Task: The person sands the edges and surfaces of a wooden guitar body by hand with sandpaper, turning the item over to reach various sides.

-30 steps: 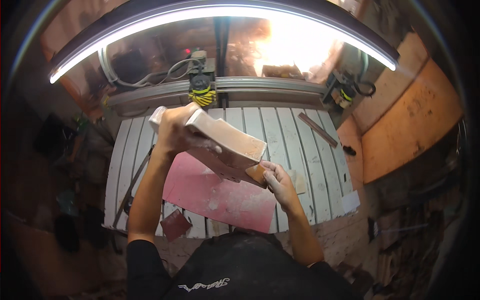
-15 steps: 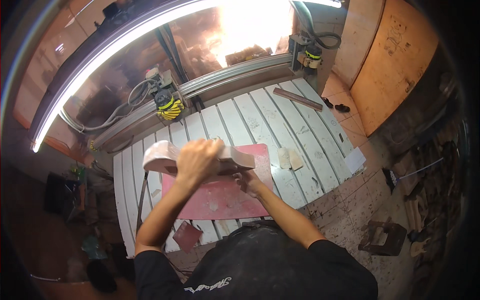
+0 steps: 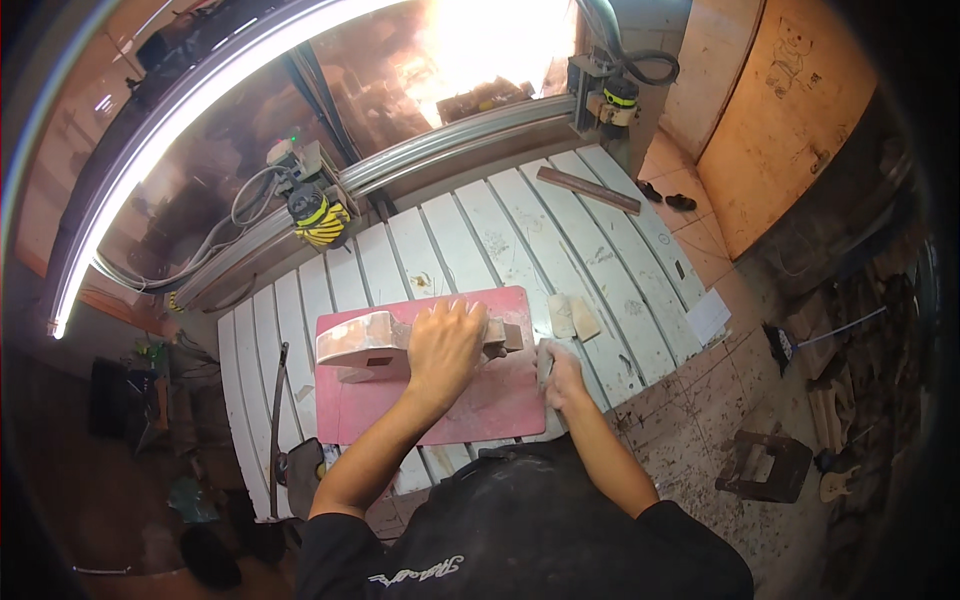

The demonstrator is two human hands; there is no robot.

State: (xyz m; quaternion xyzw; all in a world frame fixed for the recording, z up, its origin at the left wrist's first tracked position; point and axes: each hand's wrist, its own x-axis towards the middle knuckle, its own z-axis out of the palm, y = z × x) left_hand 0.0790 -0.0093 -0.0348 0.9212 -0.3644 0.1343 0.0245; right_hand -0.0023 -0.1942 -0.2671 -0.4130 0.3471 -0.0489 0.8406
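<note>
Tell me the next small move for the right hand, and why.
Probably bring the right hand left to the wooden piece: the left hand grips it over the pink mat, while the right hand sits apart, just off the piece's right end. What the right hand holds, if anything, is unclear.

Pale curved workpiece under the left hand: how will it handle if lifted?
Likely stiff: the workpiece looks thick and shows no sag under the left hand. Possibly apt to rock, given its rounded end.

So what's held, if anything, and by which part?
Left hand grips the pale curved block from above, near its middle; right hand: cannot tell.
</note>
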